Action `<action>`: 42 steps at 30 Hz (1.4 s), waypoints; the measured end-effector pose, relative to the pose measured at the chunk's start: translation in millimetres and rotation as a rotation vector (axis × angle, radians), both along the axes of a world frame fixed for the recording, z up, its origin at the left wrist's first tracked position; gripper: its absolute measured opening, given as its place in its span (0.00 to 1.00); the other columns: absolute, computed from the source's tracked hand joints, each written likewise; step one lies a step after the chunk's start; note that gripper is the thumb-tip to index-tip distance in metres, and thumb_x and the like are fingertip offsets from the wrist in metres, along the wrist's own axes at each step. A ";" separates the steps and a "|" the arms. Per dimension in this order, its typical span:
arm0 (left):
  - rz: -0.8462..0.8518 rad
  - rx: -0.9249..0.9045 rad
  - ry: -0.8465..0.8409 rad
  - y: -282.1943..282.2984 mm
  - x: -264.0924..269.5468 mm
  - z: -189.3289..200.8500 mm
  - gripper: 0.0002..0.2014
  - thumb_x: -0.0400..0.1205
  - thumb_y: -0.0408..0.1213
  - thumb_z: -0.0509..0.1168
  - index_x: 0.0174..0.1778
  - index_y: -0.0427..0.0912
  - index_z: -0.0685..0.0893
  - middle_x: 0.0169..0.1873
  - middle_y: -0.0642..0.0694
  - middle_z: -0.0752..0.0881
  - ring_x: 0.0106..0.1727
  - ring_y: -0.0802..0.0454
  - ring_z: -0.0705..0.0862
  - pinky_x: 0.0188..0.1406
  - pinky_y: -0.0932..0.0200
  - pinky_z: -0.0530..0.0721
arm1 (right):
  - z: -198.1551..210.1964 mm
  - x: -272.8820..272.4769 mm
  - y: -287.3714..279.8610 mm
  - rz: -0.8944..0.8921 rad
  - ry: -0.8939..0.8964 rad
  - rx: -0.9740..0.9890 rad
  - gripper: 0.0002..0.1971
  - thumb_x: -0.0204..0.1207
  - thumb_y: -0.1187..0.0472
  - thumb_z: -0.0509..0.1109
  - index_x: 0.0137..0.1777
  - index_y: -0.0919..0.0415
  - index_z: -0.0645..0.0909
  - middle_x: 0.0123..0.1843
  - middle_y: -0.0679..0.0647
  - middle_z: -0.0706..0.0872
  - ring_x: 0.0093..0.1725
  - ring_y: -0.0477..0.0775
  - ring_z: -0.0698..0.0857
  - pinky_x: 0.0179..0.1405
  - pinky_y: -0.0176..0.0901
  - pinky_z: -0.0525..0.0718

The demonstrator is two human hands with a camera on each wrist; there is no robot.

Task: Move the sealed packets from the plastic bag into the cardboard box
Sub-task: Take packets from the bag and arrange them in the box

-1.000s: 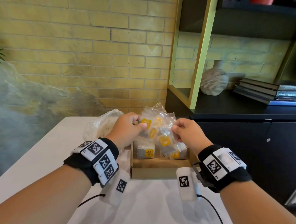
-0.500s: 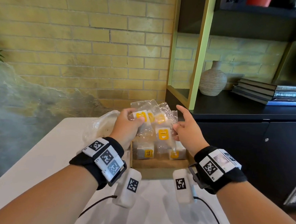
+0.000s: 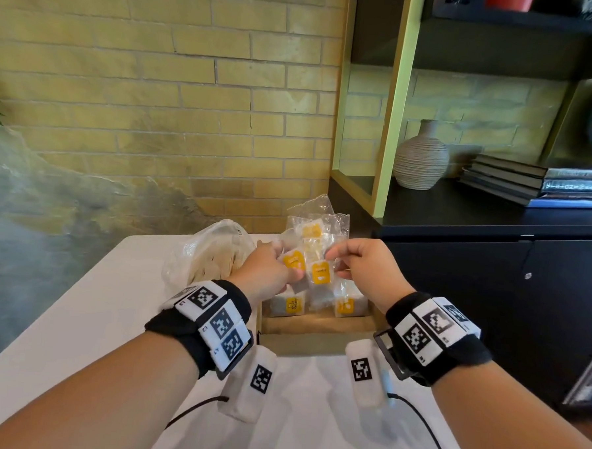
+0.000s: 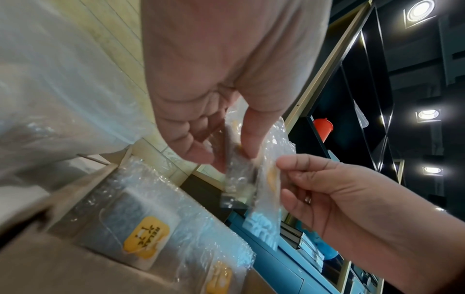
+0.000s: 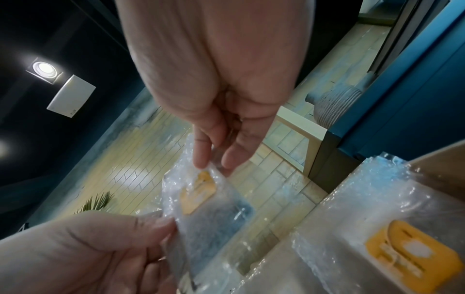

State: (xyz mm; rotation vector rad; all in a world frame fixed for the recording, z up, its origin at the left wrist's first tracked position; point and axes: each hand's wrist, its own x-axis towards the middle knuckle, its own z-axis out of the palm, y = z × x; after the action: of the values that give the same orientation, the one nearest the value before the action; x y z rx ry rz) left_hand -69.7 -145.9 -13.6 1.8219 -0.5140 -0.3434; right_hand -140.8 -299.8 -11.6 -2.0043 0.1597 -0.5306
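Above the open cardboard box, both hands hold a bunch of clear bubble-wrap sealed packets with yellow labels. My left hand pinches one packet between thumb and fingers. My right hand pinches the neighbouring packet by its top edge. More sealed packets lie in the box; they show close up in the left wrist view and the right wrist view. The crumpled plastic bag lies left of the box, behind my left hand.
The box and bag sit on a white table against a yellow brick wall. A dark cabinet stands close on the right, bearing a ribbed vase and stacked books. Cables trail from the wrist bands over the near table.
My right forefinger, stretched out half a second ago, has curled back onto the packet. Both hands have drawn slightly closer together over the box, still holding the packets.
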 end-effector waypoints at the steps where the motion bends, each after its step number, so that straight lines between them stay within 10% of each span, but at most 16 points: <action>1: 0.004 0.015 -0.006 -0.3 0.2 -0.7 0.19 0.78 0.25 0.67 0.64 0.43 0.79 0.41 0.47 0.84 0.38 0.54 0.80 0.36 0.58 0.79 | -0.8 -0.6 -0.3 -0.005 -0.003 0.006 0.20 0.80 0.75 0.57 0.36 0.56 0.84 0.52 0.53 0.84 0.40 0.44 0.82 0.41 0.32 0.85; 3: 0.026 0.042 -0.004 -0.2 1.7 -3.1 0.17 0.78 0.27 0.68 0.62 0.42 0.80 0.45 0.47 0.84 0.44 0.52 0.80 0.51 0.51 0.81 | -2.0 -2.5 -2.1 -0.027 -0.006 0.030 0.20 0.80 0.75 0.58 0.36 0.55 0.84 0.49 0.52 0.84 0.42 0.45 0.82 0.44 0.33 0.85; 7: 0.041 0.044 0.057 3.8 3.2 -10.3 0.03 0.77 0.32 0.70 0.45 0.41 0.83 0.32 0.46 0.80 0.30 0.53 0.74 0.35 0.59 0.72 | -3.5 -10.5 -8.9 -0.080 -0.015 0.105 0.13 0.76 0.71 0.65 0.38 0.54 0.86 0.44 0.50 0.87 0.49 0.49 0.85 0.53 0.42 0.84; 12: 0.033 0.053 0.085 4.4 3.9 -19.6 0.14 0.75 0.28 0.70 0.28 0.47 0.76 0.31 0.46 0.78 0.38 0.47 0.77 0.44 0.53 0.75 | -8.7 -19.4 -12.5 -0.109 -0.023 0.091 0.05 0.70 0.64 0.76 0.37 0.59 0.82 0.33 0.50 0.82 0.35 0.46 0.80 0.39 0.38 0.78; 21: -0.092 0.141 0.039 2.3 -7.4 -22.6 0.12 0.75 0.22 0.68 0.38 0.47 0.83 0.38 0.52 0.84 0.41 0.58 0.80 0.36 0.65 0.74 | -22.7 -19.4 -13.3 0.050 0.269 0.159 0.22 0.69 0.73 0.74 0.63 0.61 0.77 0.54 0.58 0.87 0.55 0.56 0.87 0.58 0.55 0.86; 26: -0.094 0.181 0.026 0.0 -9.6 -26.8 0.12 0.74 0.22 0.69 0.37 0.46 0.83 0.37 0.51 0.83 0.44 0.53 0.80 0.47 0.60 0.78 | -24.9 -26.7 -10.6 0.161 0.409 0.132 0.11 0.72 0.72 0.73 0.51 0.60 0.81 0.48 0.52 0.84 0.47 0.52 0.84 0.45 0.37 0.84; 30: -0.095 0.165 0.026 -1.7 -12.8 -28.2 0.13 0.74 0.21 0.68 0.42 0.46 0.81 0.39 0.52 0.82 0.40 0.58 0.78 0.33 0.65 0.73 | -25.2 -25.2 -7.4 0.153 0.405 0.073 0.08 0.72 0.70 0.73 0.47 0.57 0.82 0.43 0.49 0.83 0.38 0.44 0.81 0.36 0.33 0.81; 35: -0.085 0.108 0.029 -3.2 -14.8 -27.8 0.17 0.73 0.15 0.65 0.40 0.45 0.78 0.37 0.50 0.83 0.39 0.59 0.81 0.38 0.67 0.79 | -25.7 -20.4 -4.2 0.046 0.360 -0.014 0.05 0.75 0.68 0.70 0.47 0.57 0.82 0.47 0.51 0.85 0.49 0.50 0.84 0.51 0.41 0.84; 38: -0.019 0.053 -0.006 -1.6 -12.0 -25.2 0.17 0.74 0.15 0.64 0.41 0.45 0.79 0.35 0.51 0.83 0.37 0.57 0.81 0.33 0.65 0.78 | -24.1 -22.6 -5.4 0.014 0.337 -0.005 0.05 0.76 0.67 0.69 0.44 0.56 0.82 0.45 0.49 0.84 0.47 0.49 0.83 0.48 0.40 0.84; 42: 0.018 0.011 -0.019 3.1 -4.6 -22.2 0.18 0.74 0.15 0.65 0.44 0.46 0.81 0.35 0.49 0.84 0.39 0.54 0.81 0.51 0.52 0.83 | -20.5 -25.5 -10.7 -0.029 0.319 -0.059 0.05 0.77 0.66 0.69 0.50 0.62 0.84 0.45 0.50 0.84 0.42 0.46 0.82 0.42 0.36 0.83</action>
State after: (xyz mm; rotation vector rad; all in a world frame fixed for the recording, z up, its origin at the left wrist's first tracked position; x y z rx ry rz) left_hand -74.3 -142.9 -35.8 1.8406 -0.5095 -0.3180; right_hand -166.2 -310.5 -32.1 -2.1372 0.3717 -0.2324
